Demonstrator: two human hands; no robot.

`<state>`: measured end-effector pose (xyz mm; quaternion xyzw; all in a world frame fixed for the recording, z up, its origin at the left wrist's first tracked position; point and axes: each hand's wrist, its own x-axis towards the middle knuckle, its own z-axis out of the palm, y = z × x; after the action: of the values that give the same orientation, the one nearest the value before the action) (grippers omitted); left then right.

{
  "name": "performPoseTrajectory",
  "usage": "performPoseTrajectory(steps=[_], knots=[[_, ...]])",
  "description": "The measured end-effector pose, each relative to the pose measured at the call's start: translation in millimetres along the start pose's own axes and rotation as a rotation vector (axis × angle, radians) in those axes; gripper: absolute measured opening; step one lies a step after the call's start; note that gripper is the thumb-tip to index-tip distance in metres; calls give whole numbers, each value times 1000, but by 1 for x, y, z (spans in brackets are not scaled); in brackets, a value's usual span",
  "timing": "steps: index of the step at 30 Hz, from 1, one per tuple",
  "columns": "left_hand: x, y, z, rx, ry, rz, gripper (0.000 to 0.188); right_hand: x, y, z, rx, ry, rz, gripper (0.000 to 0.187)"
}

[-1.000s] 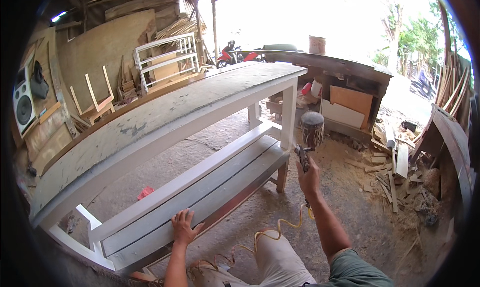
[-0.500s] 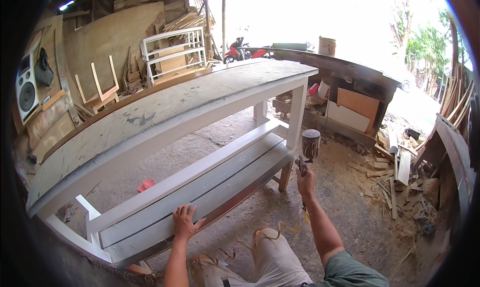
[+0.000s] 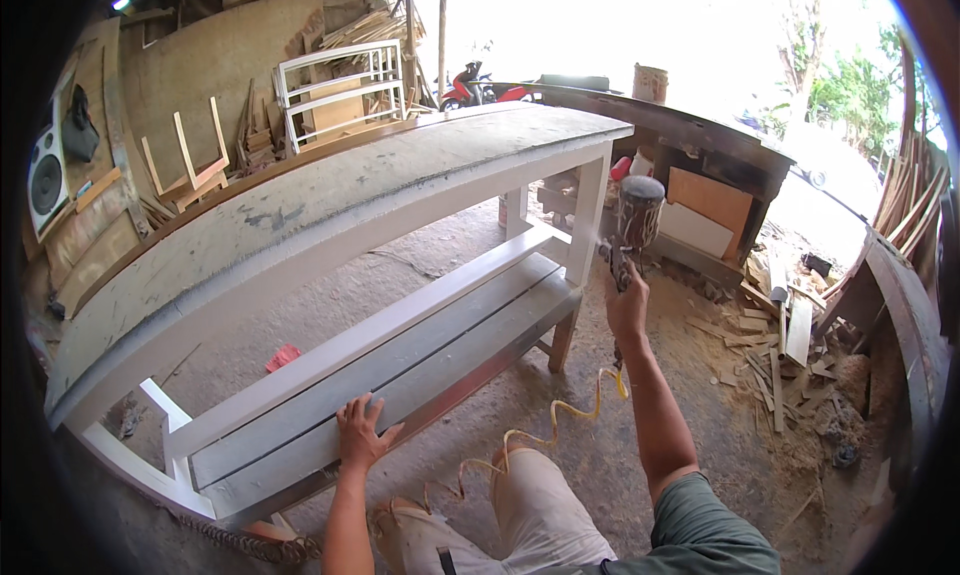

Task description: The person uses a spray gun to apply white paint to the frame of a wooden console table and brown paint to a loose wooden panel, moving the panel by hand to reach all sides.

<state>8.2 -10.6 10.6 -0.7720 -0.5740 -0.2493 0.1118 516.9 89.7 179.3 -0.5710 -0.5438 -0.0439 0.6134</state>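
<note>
My right hand (image 3: 627,310) is wrapped round the handle of a paint spray gun (image 3: 640,210), whose paint-streaked cup sits on top. The gun is held up close to the white corner leg (image 3: 588,210) at the far right end of a long wooden piece. My left hand (image 3: 362,433) lies with fingers spread on the grey slats (image 3: 440,355) of a low bench. Over the bench stands a white frame with a long paint-spotted board (image 3: 290,205) on top. A coiled yellow air hose (image 3: 555,415) hangs from the gun and crosses in front of my knees.
Wood scraps (image 3: 790,325) and sawdust litter the floor at the right. Behind stands a dark workbench (image 3: 700,135) with a bucket (image 3: 650,83) on it. A white rack (image 3: 345,100), a speaker (image 3: 45,180) and a red motorbike (image 3: 465,87) are farther back.
My right hand has raised the spray gun, bringing it up along the corner leg. The hose has been drawn up with it. My left hand stays on the slats; the view has shifted slightly.
</note>
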Motion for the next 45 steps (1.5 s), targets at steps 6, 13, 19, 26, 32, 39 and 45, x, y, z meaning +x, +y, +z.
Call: performPoseTrajectory(steps=[6, 13, 19, 26, 32, 39, 45], knots=[[-1, -2, 3, -12, 10, -3, 63, 40, -12, -7, -28, 95, -171, 36], [-1, 1, 1, -19, 13, -8, 62, 66, -49, -16, 88, 131, -201, 30], [1, 3, 0, -39, -11, -26, 62, 73, -51, -10, 161, 96, -128, 38], [0, 1, -3, -48, -29, -36, 61, 57, -34, 13, 102, 75, -138, 42], [2, 5, -7, -34, -36, -36, 62, 39, -7, 29, 112, 53, -92, 42], [2, 4, -4, -47, -31, -48, 61, 17, 18, 37, 2, 18, -33, 42], [3, 5, -6, -37, -36, -49, 60, -19, 31, 40, 22, -51, 53, 39]])
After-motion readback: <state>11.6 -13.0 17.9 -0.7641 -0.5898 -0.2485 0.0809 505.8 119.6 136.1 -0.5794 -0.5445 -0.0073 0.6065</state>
